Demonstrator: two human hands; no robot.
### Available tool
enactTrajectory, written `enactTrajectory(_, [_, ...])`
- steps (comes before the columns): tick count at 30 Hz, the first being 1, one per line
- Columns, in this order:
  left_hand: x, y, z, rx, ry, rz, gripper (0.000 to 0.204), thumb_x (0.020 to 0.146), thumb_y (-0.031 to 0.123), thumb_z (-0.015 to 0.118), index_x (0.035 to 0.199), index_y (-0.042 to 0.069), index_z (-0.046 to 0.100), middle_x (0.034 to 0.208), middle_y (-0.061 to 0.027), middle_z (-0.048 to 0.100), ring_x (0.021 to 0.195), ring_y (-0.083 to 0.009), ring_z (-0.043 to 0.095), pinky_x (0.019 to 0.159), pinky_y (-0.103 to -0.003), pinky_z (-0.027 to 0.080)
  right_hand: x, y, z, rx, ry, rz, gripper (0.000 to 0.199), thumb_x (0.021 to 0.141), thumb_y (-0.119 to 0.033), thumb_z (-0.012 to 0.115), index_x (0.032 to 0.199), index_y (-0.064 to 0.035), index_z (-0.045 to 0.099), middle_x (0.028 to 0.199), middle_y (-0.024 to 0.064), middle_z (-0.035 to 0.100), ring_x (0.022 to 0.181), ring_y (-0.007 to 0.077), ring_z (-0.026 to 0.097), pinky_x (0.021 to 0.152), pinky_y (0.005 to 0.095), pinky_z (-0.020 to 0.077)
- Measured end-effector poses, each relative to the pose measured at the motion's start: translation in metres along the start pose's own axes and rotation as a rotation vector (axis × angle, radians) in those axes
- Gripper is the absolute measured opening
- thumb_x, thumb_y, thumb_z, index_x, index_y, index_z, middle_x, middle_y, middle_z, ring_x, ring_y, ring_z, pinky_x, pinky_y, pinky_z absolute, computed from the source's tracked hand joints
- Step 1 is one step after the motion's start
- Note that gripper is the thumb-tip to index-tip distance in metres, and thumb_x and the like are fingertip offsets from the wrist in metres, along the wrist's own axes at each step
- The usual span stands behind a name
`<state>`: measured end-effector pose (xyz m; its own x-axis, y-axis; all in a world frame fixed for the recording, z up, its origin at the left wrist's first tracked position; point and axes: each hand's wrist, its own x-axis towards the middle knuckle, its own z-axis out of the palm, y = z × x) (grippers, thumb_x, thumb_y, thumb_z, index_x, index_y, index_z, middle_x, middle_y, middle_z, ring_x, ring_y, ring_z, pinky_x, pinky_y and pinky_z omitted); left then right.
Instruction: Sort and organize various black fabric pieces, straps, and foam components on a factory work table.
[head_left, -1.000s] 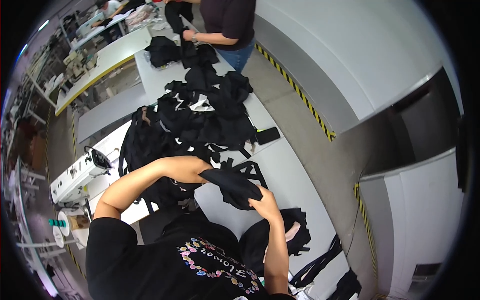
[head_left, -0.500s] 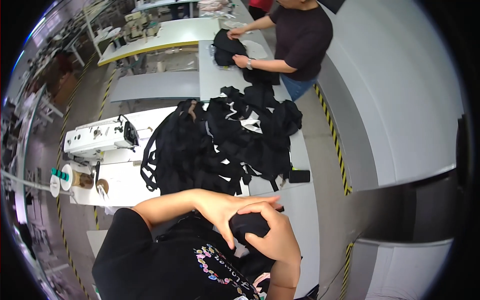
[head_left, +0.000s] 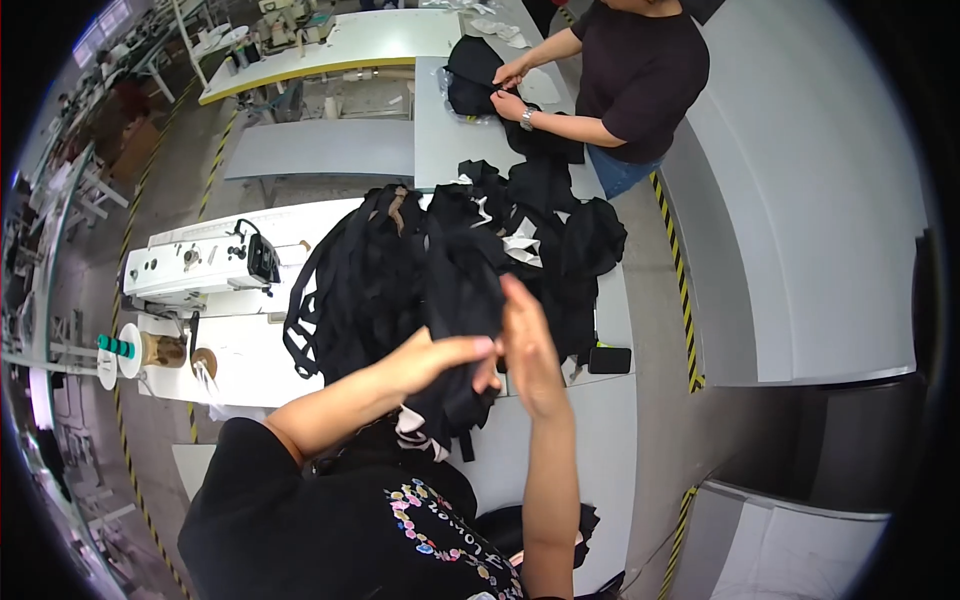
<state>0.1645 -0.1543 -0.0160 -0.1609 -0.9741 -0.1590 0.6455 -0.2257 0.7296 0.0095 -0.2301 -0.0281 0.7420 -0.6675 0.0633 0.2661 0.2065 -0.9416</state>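
A black cloth piece [head_left: 462, 285] rises in front of me over the heap, partly blurred. My left hand [head_left: 432, 358] is closed on its lower edge, thumb pointing right and the other fingers mostly hidden. Just to the right, my right hand [head_left: 532, 355] has its fingers stretched away from me beside the cloth's right edge. That hand is slightly smeared and looks open. Beyond lies a big heap of black fabric pieces and straps [head_left: 360, 275], with white bits showing among them. More black cloth with white parts [head_left: 425, 425] hangs below my hands.
A white sewing machine [head_left: 200, 262] stands at the left, with thread cones [head_left: 160, 348] near it. A dark phone [head_left: 609, 360] lies at the table's right edge. Across the table a co-worker [head_left: 640, 75] handles black cloth [head_left: 478, 75]. Another black bundle [head_left: 500, 525] lies near my body.
Both hands have moved away from my body toward the heap. The bunched black cloth between them is now spread out and raised. My right hand's curled fingers have straightened. The co-worker's hands have come together.
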Motion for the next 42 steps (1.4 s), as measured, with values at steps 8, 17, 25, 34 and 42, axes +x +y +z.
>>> enactTrajectory(8, [-0.020,0.069,-0.047,-0.036,0.287,0.297,0.021,0.089,0.025,0.055,0.097,0.007,0.050,0.068,0.0014,0.038,0.055,-0.0100,0.039,0.063,-0.029,0.046,-0.027,0.144,0.064,-0.013,-0.248,0.399,0.063,0.076,-0.031,0.075,0.123,0.0028,0.051,0.113,0.0106,0.061,0.101,0.0179,0.057,0.092,0.0328,0.0436])
enactTrajectory(17, [-0.140,0.144,-0.077,0.017,0.433,0.707,0.014,0.094,0.017,0.049,0.100,0.005,0.046,0.068,0.0021,0.035,0.052,-0.0074,0.033,0.053,-0.024,0.037,-0.022,0.175,0.123,-0.366,-0.630,0.430,0.055,0.084,-0.038,0.065,0.119,0.0027,0.055,0.102,0.0230,0.064,0.095,0.0316,0.063,0.086,0.0365,0.0467])
enactTrajectory(25, [-0.257,0.201,-0.065,0.335,0.472,0.937,0.009,0.096,0.007,0.044,0.099,0.001,0.039,0.070,-0.0014,0.034,0.052,-0.0088,0.034,0.057,-0.024,0.037,-0.034,0.233,0.130,-0.677,-0.557,0.159,0.049,0.084,-0.029,0.062,0.124,-0.0024,0.050,0.123,0.0182,0.054,0.116,0.0327,0.050,0.095,0.0423,0.0404])
enactTrajectory(34, [-0.320,0.245,-0.062,0.662,0.679,1.073,0.013,0.092,0.010,0.049,0.099,0.000,0.043,0.071,0.0003,0.036,0.061,-0.0082,0.035,0.067,-0.023,0.033,-0.033,0.252,0.108,-0.587,-0.326,0.438,0.039,0.087,-0.020,0.060,0.122,-0.0048,0.050,0.112,0.0147,0.060,0.091,0.0247,0.064,0.079,0.0341,0.0495])
enactTrajectory(42, [-0.350,0.282,-0.106,0.893,0.785,1.118,0.018,0.093,0.012,0.050,0.106,-0.001,0.049,0.075,-0.0019,0.043,0.070,-0.0107,0.042,0.075,-0.027,0.036,-0.059,0.281,0.084,-0.429,-0.208,0.541,0.029,0.091,-0.019,0.058,0.115,-0.0017,0.056,0.093,0.0122,0.067,0.080,0.0203,0.066,0.074,0.0299,0.0508])
